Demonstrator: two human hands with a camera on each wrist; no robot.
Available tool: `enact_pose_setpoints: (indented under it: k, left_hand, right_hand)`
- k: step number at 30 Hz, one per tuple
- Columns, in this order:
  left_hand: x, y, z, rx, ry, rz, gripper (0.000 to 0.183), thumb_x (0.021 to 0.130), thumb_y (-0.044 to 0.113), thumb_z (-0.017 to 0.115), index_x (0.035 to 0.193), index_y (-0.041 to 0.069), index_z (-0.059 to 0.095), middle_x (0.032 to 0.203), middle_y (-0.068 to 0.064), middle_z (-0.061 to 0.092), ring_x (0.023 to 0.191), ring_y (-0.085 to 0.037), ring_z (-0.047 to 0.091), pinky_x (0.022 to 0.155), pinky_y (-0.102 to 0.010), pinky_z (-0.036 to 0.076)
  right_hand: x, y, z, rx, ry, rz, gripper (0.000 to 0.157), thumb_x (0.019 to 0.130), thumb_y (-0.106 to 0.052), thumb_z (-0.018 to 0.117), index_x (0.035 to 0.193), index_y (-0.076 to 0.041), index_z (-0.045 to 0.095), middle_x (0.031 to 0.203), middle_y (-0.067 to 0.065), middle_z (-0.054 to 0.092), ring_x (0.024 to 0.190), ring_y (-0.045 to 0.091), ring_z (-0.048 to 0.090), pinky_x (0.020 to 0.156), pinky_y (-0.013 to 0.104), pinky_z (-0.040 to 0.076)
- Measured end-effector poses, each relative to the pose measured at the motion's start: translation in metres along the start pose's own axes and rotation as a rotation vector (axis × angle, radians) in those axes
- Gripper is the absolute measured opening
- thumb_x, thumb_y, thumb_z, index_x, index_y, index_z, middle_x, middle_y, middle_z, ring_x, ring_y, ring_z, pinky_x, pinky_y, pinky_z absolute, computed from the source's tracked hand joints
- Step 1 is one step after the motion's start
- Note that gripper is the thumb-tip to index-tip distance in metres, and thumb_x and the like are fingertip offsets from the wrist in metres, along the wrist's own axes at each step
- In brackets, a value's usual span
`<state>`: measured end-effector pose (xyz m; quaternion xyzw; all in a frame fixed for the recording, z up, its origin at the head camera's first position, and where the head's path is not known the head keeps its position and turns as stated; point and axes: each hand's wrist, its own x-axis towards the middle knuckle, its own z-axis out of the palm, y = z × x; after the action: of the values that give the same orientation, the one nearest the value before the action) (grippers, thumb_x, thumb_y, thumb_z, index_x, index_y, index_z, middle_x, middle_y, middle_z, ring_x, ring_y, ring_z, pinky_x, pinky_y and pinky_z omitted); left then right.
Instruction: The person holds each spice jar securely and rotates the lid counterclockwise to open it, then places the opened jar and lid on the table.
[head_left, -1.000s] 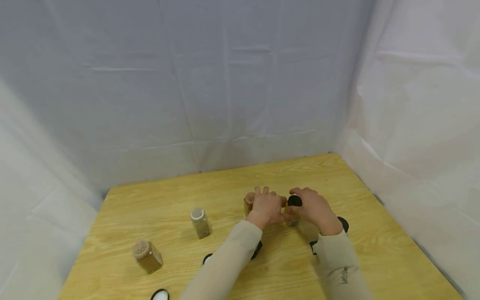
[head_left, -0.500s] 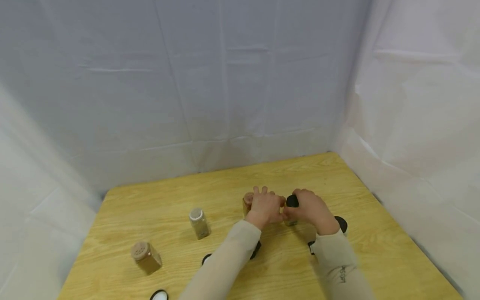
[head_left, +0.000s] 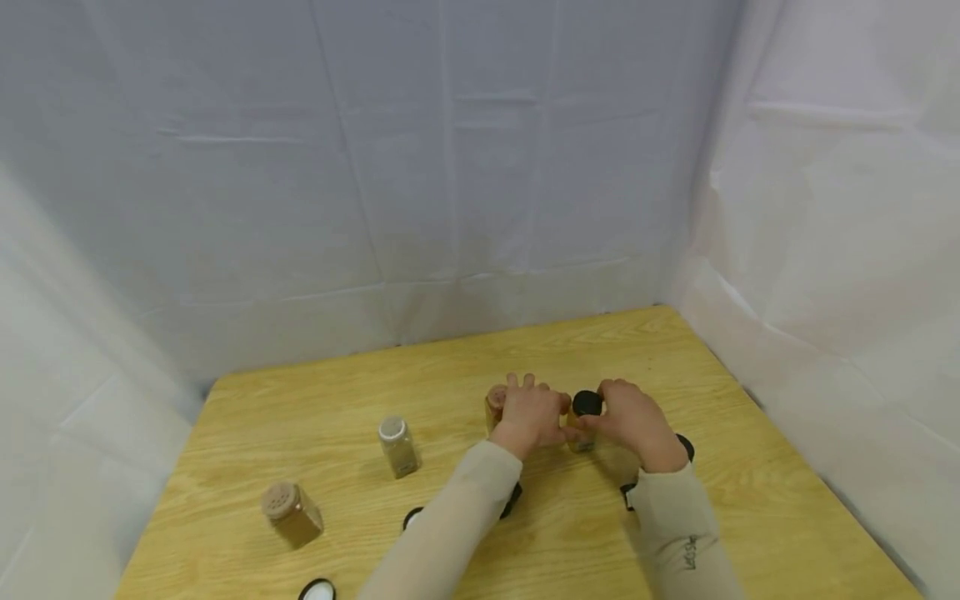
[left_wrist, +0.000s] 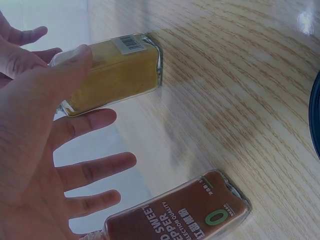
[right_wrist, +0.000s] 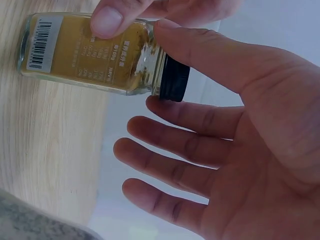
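Note:
A glass spice jar of yellow powder [right_wrist: 90, 57] stands upright on the table, topped by a black screw cap [head_left: 587, 403]. My left hand [head_left: 534, 415] holds the jar's body between thumb and index finger; its other fingers [left_wrist: 97, 167] are spread. My right hand [head_left: 630, 422] has its thumb and index finger on either side of the cap, with the remaining fingers [right_wrist: 170, 160] loosely extended. Just left of my left hand is a jar of red sweet pepper powder [left_wrist: 170, 215], its perforated shaker top [head_left: 497, 396] bare. The head view hides part of both jars.
A white-topped jar [head_left: 400, 448] and a brown-powder shaker jar [head_left: 294, 514] stand to the left on the wooden table [head_left: 352, 400]. Loose black caps lie near the front, one [head_left: 317, 590] at the lower edge. Another black cap [head_left: 685, 447] shows beside my right wrist.
My right hand turned over the black cap half a second ago, then turned back, so more of the cap shows now. My left hand keeps its place on the jar.

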<state>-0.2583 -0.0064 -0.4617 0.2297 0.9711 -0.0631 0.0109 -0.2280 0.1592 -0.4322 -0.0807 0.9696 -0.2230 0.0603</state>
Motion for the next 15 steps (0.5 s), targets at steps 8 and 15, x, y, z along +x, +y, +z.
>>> enact_pose_setpoints:
  k: [8,15]
  left_hand:
    - [0.000,-0.001,0.002,0.034,-0.005,-0.004,0.041,0.095,0.070,0.063,0.122,0.041,0.072,0.117,0.005,0.074,0.123,-0.028,0.060,0.115,-0.060,0.037]
    - [0.000,-0.002,0.003,0.043,0.001,-0.005,0.044,0.097,0.070,0.061,0.127,0.041,0.072,0.121,0.004,0.074,0.125,-0.028,0.059,0.116,-0.060,0.037]
  right_hand:
    - [0.003,-0.007,0.008,-0.001,0.011,-0.043,0.040,0.096,-0.033,0.074,0.109,0.003,0.064,0.099,0.019,0.065,0.078,0.029,0.062,0.069,0.044,0.053]
    - [0.003,-0.010,0.013,-0.044,0.029,-0.089,0.045,0.102,-0.028,0.070,0.136,0.001,0.063,0.121,0.025,0.066,0.098,0.038,0.069,0.087,0.057,0.057]
